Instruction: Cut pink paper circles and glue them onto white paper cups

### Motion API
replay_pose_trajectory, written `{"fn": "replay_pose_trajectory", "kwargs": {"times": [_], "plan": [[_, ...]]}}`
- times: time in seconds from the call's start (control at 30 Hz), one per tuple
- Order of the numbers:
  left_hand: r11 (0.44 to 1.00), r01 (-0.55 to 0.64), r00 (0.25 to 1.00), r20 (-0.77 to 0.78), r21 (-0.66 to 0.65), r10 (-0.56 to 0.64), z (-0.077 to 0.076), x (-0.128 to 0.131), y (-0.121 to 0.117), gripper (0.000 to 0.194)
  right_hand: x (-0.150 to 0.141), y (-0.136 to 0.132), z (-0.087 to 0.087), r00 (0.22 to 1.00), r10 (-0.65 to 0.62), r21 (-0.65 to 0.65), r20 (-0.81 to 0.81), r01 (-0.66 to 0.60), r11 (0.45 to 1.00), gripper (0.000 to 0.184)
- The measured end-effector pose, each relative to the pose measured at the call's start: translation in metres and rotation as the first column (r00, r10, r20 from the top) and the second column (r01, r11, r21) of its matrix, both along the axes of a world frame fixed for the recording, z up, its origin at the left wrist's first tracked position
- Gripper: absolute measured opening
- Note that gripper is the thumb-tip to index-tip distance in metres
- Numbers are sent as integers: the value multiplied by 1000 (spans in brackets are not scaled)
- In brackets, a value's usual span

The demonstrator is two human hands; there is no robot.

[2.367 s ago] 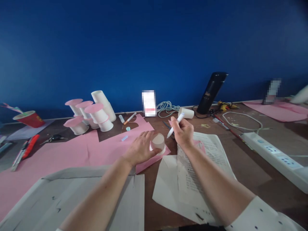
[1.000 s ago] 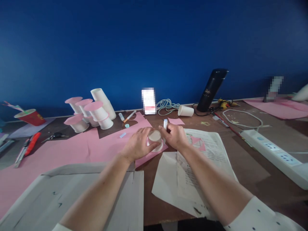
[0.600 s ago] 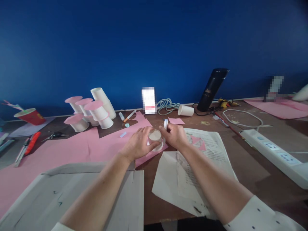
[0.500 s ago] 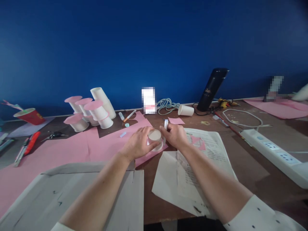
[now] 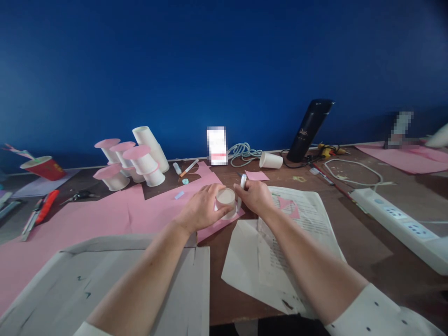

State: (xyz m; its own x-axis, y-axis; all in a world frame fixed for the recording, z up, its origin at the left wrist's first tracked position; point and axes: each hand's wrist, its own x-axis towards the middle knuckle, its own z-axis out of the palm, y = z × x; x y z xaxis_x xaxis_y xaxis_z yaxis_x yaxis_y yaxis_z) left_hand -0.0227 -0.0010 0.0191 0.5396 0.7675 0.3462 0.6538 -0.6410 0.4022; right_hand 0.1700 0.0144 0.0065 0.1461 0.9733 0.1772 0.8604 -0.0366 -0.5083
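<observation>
My left hand [image 5: 201,207] is wrapped round a white paper cup [image 5: 225,198], which stands bottom-up on the pink paper [image 5: 168,210]. Against the right side of that cup is a slim white pen-shaped tool [image 5: 241,189], its exact kind unclear. My right hand [image 5: 258,196] pinches this tool between thumb and fingers, tilted with its lower end close to the cup's rim. My right fingers partly cover it.
Paper cups topped with pink discs [image 5: 136,161] stand at the left. Behind the hands are a phone [image 5: 217,147], coiled cable [image 5: 241,154], a cup on its side [image 5: 271,160] and a black flask [image 5: 310,130]. A power strip [image 5: 402,228] lies right, a grey-white board [image 5: 115,275] front left.
The white tool in my right hand has tilted, and more of its lower part shows beside the cup. My left hand and the cup look almost unmoved.
</observation>
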Motion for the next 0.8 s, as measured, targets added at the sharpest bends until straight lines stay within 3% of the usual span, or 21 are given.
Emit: {"fn": "replay_pose_trajectory", "kwargs": {"times": [0.8], "plan": [[1000, -1, 1000, -17, -1, 1, 0, 0, -1, 49, 2, 5, -5, 998, -49, 57, -39, 51, 997, 45]]}}
